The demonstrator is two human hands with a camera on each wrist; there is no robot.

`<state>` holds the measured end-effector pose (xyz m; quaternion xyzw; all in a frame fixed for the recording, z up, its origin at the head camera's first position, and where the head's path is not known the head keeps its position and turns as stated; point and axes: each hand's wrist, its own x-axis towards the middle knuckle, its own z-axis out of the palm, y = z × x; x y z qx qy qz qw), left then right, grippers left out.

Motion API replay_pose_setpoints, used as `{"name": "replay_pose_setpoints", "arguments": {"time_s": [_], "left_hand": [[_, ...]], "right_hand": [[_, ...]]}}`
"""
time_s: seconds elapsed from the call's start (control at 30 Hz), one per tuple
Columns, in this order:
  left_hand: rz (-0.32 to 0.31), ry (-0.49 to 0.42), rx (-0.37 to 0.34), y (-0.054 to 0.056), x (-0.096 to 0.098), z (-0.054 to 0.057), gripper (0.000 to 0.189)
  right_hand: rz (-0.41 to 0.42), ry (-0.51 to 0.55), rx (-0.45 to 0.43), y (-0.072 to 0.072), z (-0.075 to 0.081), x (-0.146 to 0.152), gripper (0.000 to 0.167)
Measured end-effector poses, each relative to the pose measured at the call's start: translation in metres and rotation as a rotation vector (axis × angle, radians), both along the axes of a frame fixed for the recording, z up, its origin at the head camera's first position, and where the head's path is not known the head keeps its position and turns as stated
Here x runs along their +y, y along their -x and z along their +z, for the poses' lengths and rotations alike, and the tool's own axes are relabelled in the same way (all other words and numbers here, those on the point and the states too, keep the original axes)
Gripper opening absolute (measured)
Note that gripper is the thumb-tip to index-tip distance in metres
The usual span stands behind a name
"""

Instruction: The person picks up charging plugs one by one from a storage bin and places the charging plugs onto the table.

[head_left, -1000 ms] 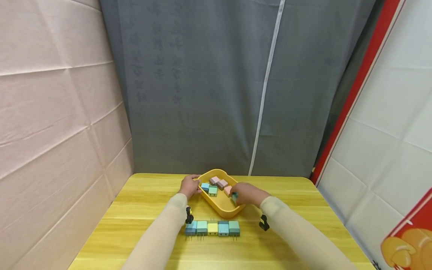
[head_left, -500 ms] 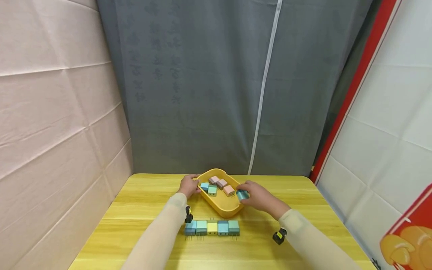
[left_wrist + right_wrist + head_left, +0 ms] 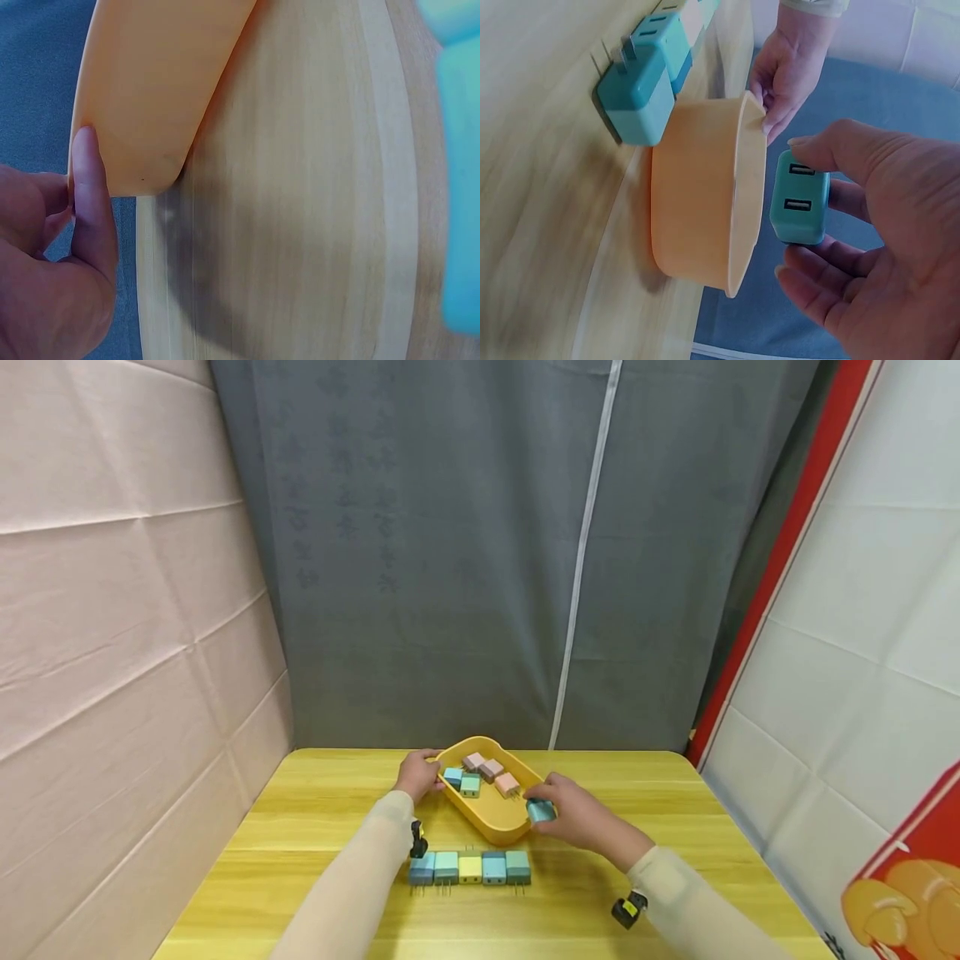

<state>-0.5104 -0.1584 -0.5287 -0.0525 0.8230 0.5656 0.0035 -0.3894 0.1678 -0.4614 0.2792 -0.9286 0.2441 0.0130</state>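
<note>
My right hand (image 3: 588,818) pinches a teal USB charger (image 3: 541,811) between thumb and fingers. It is held over the right edge of the yellow tray (image 3: 498,814). Two USB ports show on this charger's (image 3: 799,196) face in the right wrist view. At the tray's far left side, my left hand (image 3: 417,774) grips the rim, thumb along the outer wall (image 3: 150,90). Inside the tray lie a blue charger (image 3: 452,776), a green charger (image 3: 469,787) and several pink chargers (image 3: 507,783).
In front of the tray, a row of chargers (image 3: 470,868) in blue, green and yellow stands side by side on the wooden table (image 3: 337,835), metal prongs sticking out. A grey curtain (image 3: 435,610) hangs behind the table's far edge.
My right hand has lifted the teal charger out of the tray's right part and moved it right and slightly nearer. My left hand stays on the rim.
</note>
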Motion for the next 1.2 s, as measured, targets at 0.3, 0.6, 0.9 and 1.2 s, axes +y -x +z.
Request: {"name": "replay_pose_setpoints", "arguments": {"time_s": [0.3, 0.6, 0.9, 1.2], "left_hand": [[-0.001, -0.011, 0.005, 0.000, 0.000, 0.002, 0.043], [-0.006, -0.016, 0.011, -0.002, 0.000, 0.001, 0.042], [-0.004, 0.003, 0.000, -0.004, 0.001, 0.002, 0.042], [0.000, -0.008, 0.000, -0.002, 0.000, 0.001, 0.043]], "right_hand": [[-0.016, -0.011, -0.010, -0.012, 0.001, -0.004, 0.041], [0.009, -0.023, -0.041, -0.023, -0.001, -0.005, 0.046], [0.010, -0.038, -0.056, -0.027, -0.005, -0.005, 0.045], [0.035, -0.041, -0.072, -0.028, -0.013, -0.004, 0.042]]}}
